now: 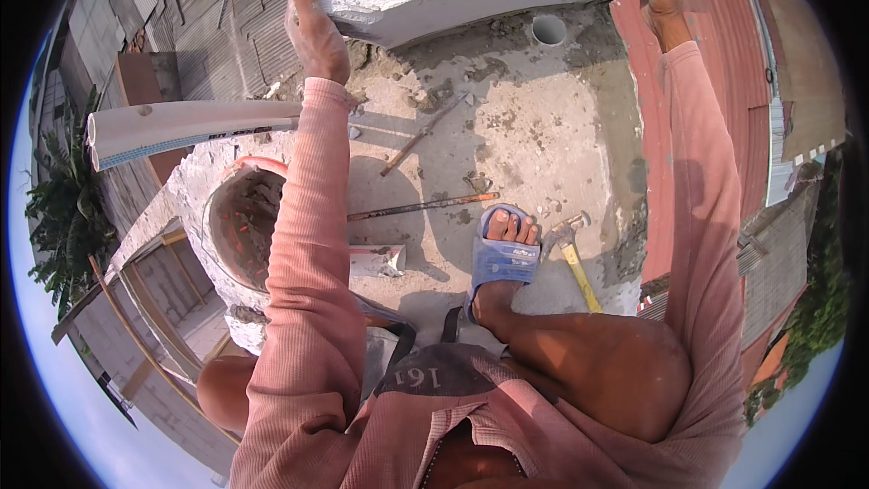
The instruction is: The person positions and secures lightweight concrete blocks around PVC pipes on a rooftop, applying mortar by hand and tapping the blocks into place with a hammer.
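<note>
An outdoor rooftop building site: rough concrete slab point(543, 127), claw hammer point(570, 254), steel bars point(421, 208), corrugated roofs point(778, 54) around.
</note>
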A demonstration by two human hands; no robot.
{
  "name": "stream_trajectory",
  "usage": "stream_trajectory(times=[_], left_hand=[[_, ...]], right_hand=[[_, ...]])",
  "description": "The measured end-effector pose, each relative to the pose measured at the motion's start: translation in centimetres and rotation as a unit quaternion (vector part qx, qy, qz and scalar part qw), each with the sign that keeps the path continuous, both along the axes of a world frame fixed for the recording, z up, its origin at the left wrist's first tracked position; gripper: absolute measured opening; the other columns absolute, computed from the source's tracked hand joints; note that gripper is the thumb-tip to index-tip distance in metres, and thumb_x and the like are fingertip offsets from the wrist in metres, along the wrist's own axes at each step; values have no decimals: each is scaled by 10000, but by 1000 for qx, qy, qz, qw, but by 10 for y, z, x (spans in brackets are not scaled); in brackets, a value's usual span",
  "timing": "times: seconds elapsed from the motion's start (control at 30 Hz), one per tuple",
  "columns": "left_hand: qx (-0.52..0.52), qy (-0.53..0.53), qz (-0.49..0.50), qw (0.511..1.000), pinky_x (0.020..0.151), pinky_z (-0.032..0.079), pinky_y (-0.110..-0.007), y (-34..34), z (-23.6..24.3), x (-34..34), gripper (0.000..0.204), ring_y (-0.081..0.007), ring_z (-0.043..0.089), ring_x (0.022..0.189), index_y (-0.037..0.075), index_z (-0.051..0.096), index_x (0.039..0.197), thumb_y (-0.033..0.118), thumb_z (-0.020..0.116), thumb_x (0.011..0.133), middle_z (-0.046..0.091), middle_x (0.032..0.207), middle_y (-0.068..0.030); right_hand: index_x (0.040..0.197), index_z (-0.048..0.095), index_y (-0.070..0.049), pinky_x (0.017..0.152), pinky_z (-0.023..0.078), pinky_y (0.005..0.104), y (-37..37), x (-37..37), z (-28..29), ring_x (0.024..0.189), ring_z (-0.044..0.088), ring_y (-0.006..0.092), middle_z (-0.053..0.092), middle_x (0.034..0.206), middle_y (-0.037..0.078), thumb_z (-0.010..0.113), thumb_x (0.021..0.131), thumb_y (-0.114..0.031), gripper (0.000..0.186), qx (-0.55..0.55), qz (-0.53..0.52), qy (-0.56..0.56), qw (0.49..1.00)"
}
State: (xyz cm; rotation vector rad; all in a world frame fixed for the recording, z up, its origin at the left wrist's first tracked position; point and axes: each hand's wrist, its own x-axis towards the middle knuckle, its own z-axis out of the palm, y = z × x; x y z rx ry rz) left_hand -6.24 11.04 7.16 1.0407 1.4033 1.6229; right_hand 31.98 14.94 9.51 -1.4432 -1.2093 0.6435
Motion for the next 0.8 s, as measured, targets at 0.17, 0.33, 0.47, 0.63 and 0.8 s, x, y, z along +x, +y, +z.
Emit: stream_trajectory(times=[0.17,0.33,0.47,0.63,0.8], left_hand=[[-3,41,32,999,983,382,-335,3,2,-4,586,-248,541,1045,-118,609,1181,418,459,996,626,1156,-159],[-29,53,26,998,964,388,-335,1,5,-9,535,-241,538,1012,-121,616,1092,379,453,993,625,1106,-153],[-21,64,36,997,920,394,-330,-17,6,-1,493,-228,526,961,-125,612,1047,332,433,998,620,1039,-137],[-9,92,56,994,1051,398,-376,-16,-4,-7,398,-325,565,1184,-101,585,1075,266,438,1026,621,1254,-229],[57,269,8,961,1098,383,-424,-20,-31,-21,335,-392,524,1264,-67,529,1222,203,405,1064,566,1342,-260]], right_hand=[[1257,616,8,927,487,389,-1,5,-1,1037,646,277,655,1104,169,474,1036,-356,449,4,-9,17,1000],[1259,615,12,931,486,387,-3,6,-4,1043,644,275,655,1112,167,474,1035,-351,449,5,-11,33,999],[1261,614,15,935,486,384,-3,12,-2,1047,643,273,654,1118,166,474,1035,-347,449,10,-16,32,999],[1264,612,18,939,485,382,-4,9,-2,1053,642,271,654,1127,164,473,1035,-342,449,15,-17,38,999],[1266,611,22,943,484,379,-9,6,-4,1059,641,269,654,1135,163,473,1034,-337,449,16,-14,38,999]])
